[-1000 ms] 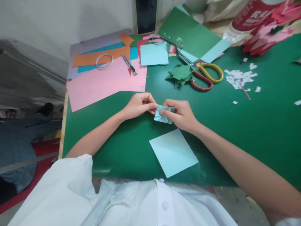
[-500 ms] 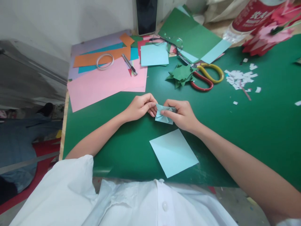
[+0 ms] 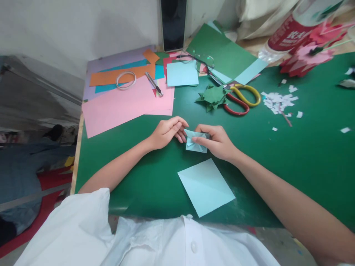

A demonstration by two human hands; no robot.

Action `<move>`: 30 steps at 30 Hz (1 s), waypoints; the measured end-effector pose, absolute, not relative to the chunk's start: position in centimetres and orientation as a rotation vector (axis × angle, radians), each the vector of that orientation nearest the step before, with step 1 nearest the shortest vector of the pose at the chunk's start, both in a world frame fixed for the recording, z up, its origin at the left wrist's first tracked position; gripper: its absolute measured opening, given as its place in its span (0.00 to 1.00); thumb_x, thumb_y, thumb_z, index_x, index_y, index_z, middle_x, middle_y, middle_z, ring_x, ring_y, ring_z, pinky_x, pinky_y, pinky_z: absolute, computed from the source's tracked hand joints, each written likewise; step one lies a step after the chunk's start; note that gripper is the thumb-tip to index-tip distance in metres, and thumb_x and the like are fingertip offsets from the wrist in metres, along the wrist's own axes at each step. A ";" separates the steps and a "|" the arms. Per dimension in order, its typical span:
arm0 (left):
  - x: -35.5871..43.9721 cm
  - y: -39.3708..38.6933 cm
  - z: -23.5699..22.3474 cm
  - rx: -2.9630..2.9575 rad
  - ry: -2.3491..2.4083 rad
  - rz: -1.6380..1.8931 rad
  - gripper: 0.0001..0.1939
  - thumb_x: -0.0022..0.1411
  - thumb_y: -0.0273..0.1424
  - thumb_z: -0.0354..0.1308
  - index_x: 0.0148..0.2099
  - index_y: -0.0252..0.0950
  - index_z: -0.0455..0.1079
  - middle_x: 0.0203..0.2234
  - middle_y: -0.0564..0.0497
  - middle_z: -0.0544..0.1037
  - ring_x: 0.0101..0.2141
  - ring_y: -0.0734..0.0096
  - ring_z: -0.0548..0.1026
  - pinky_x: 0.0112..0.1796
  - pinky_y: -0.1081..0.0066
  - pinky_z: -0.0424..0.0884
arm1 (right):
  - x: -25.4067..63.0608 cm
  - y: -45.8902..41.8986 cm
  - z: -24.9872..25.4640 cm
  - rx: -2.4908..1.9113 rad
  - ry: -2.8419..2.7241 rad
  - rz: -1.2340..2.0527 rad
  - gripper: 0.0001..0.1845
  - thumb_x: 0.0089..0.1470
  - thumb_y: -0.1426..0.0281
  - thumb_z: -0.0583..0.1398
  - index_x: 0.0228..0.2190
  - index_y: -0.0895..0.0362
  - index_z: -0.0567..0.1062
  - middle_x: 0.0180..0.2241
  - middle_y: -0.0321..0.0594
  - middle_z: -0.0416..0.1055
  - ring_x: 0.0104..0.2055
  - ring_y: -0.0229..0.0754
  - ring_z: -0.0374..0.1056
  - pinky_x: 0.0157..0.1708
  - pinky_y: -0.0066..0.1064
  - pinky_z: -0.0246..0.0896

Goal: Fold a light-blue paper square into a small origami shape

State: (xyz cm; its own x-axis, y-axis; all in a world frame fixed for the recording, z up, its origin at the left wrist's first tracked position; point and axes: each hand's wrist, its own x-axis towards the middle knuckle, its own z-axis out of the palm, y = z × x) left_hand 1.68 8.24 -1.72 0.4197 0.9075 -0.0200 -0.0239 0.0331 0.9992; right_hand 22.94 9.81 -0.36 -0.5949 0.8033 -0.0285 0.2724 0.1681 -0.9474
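Note:
My right hand [image 3: 219, 142] grips a small folded piece of light blue paper [image 3: 195, 147], its thumb on the front and fingers behind. Creased flaps show on the paper's face. Just left of it is my left hand [image 3: 168, 133], fingers loosely bent and apart, the tips by the paper's left edge; I see nothing in them. Whether a fingertip touches that edge is hard to tell. A flat light blue square sheet [image 3: 206, 187] lies on the green tabletop [image 3: 144, 181] below both hands.
Beyond my hands lie a green folded paper shape [image 3: 213, 96], scissors [image 3: 241, 99], a blue paper stack [image 3: 182, 74], a utility knife [image 3: 154, 84], a tape roll [image 3: 125, 80] and pink paper [image 3: 119, 107]. White scraps [image 3: 279, 101], a bottle [image 3: 288, 37] and a phone [image 3: 173, 24] are farther off.
The view has tilted up slightly, so the table sits lower in the picture. My left fingers have loosened at the folded paper's left edge; my right hand keeps its grip.

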 end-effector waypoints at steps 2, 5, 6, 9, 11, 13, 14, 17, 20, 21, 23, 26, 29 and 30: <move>1.5 8.2 -1.6 1.346 0.817 0.885 0.20 0.68 0.48 0.54 0.45 0.33 0.65 0.27 0.51 0.78 0.27 0.73 0.81 0.29 0.75 0.79 | 22.9 9.8 -0.3 -1.012 -1.955 1.451 0.18 0.54 0.57 0.60 0.23 0.59 0.70 0.20 0.33 0.64 0.24 0.32 0.56 0.27 0.27 0.49; 1.3 8.2 -1.3 1.380 0.697 0.892 0.17 0.64 0.43 0.60 0.44 0.35 0.63 0.29 0.53 0.78 0.29 0.74 0.81 0.30 0.77 0.78 | 23.0 9.8 -0.3 -1.010 -1.945 1.479 0.18 0.55 0.57 0.60 0.24 0.59 0.69 0.20 0.33 0.64 0.25 0.32 0.56 0.27 0.27 0.50; 1.3 8.2 -1.2 1.394 0.679 0.883 0.17 0.64 0.42 0.61 0.43 0.35 0.63 0.28 0.53 0.78 0.29 0.75 0.81 0.30 0.77 0.78 | 23.0 9.8 -0.3 -1.009 -1.943 1.488 0.19 0.55 0.56 0.60 0.24 0.59 0.69 0.20 0.33 0.63 0.25 0.32 0.56 0.27 0.27 0.50; 1.3 8.2 -1.1 1.419 0.707 0.844 0.17 0.66 0.44 0.57 0.41 0.35 0.63 0.26 0.52 0.78 0.28 0.75 0.81 0.30 0.77 0.78 | 23.2 10.0 -0.3 -0.998 -1.946 1.518 0.20 0.55 0.55 0.60 0.24 0.59 0.70 0.20 0.33 0.63 0.25 0.32 0.55 0.27 0.27 0.49; 1.4 8.2 -1.2 1.426 0.737 0.834 0.17 0.67 0.45 0.56 0.40 0.34 0.63 0.25 0.52 0.78 0.28 0.75 0.81 0.30 0.77 0.78 | 23.3 10.1 -0.3 -0.984 -1.959 1.540 0.20 0.54 0.54 0.60 0.23 0.59 0.70 0.20 0.34 0.63 0.25 0.32 0.55 0.27 0.27 0.49; 1.4 8.2 -1.3 1.435 0.753 0.831 0.17 0.67 0.45 0.56 0.40 0.34 0.63 0.25 0.52 0.79 0.28 0.75 0.81 0.30 0.77 0.78 | 23.4 10.3 -0.2 -0.971 -1.977 1.557 0.21 0.54 0.54 0.60 0.23 0.59 0.70 0.20 0.34 0.63 0.25 0.32 0.55 0.27 0.27 0.49; 1.5 8.2 -1.3 1.441 0.762 0.828 0.17 0.67 0.45 0.56 0.40 0.34 0.63 0.24 0.52 0.79 0.27 0.76 0.81 0.30 0.78 0.77 | 23.4 10.3 -0.2 -0.967 -1.985 1.560 0.21 0.54 0.54 0.60 0.23 0.59 0.70 0.20 0.34 0.62 0.25 0.32 0.55 0.27 0.27 0.49; 1.5 8.2 -1.2 1.464 0.788 0.815 0.18 0.67 0.45 0.56 0.39 0.33 0.65 0.24 0.52 0.79 0.26 0.77 0.80 0.30 0.78 0.77 | 23.4 10.4 -0.1 -0.958 -2.011 1.555 0.21 0.55 0.55 0.59 0.23 0.59 0.70 0.19 0.33 0.62 0.24 0.32 0.55 0.26 0.26 0.49; 1.5 8.2 -0.9 1.485 0.820 0.798 0.18 0.66 0.46 0.56 0.39 0.33 0.66 0.24 0.52 0.78 0.26 0.78 0.79 0.30 0.78 0.76 | 23.3 10.3 -0.1 -0.943 -2.041 1.537 0.20 0.55 0.56 0.59 0.23 0.59 0.70 0.19 0.33 0.62 0.24 0.32 0.55 0.26 0.26 0.49; 1.5 8.2 -0.8 1.491 0.830 0.792 0.19 0.66 0.46 0.56 0.38 0.33 0.66 0.24 0.51 0.78 0.26 0.78 0.79 0.30 0.78 0.76 | 23.3 10.3 -0.1 -0.938 -2.051 1.527 0.20 0.55 0.56 0.58 0.23 0.59 0.70 0.20 0.33 0.62 0.24 0.32 0.55 0.26 0.26 0.49; 1.5 8.1 -0.7 1.502 0.850 0.779 0.19 0.67 0.46 0.55 0.37 0.33 0.66 0.25 0.51 0.78 0.26 0.78 0.79 0.29 0.79 0.76 | 23.2 10.3 -0.2 -0.934 -2.073 1.500 0.20 0.55 0.56 0.58 0.23 0.59 0.70 0.20 0.33 0.61 0.24 0.32 0.54 0.27 0.26 0.48; 1.4 8.1 -0.7 1.521 0.880 0.754 0.20 0.67 0.47 0.54 0.36 0.33 0.64 0.26 0.50 0.79 0.24 0.79 0.78 0.25 0.80 0.73 | 23.2 10.4 -0.3 -0.932 -2.108 1.462 0.20 0.56 0.56 0.58 0.22 0.59 0.70 0.20 0.33 0.61 0.24 0.32 0.53 0.27 0.26 0.48; 1.3 8.1 -0.8 1.552 0.904 0.728 0.20 0.68 0.48 0.52 0.35 0.34 0.63 0.26 0.49 0.79 0.22 0.79 0.77 0.23 0.79 0.71 | 23.2 10.5 -0.3 -0.929 -2.139 1.439 0.20 0.56 0.56 0.57 0.23 0.59 0.70 0.20 0.33 0.61 0.24 0.31 0.52 0.27 0.26 0.47; 1.3 8.1 -0.8 1.566 0.911 0.720 0.20 0.68 0.47 0.52 0.35 0.34 0.63 0.25 0.50 0.79 0.22 0.79 0.77 0.22 0.79 0.70 | 23.2 10.5 -0.3 -0.929 -2.147 1.433 0.20 0.56 0.56 0.57 0.23 0.59 0.70 0.19 0.32 0.61 0.24 0.31 0.52 0.26 0.26 0.47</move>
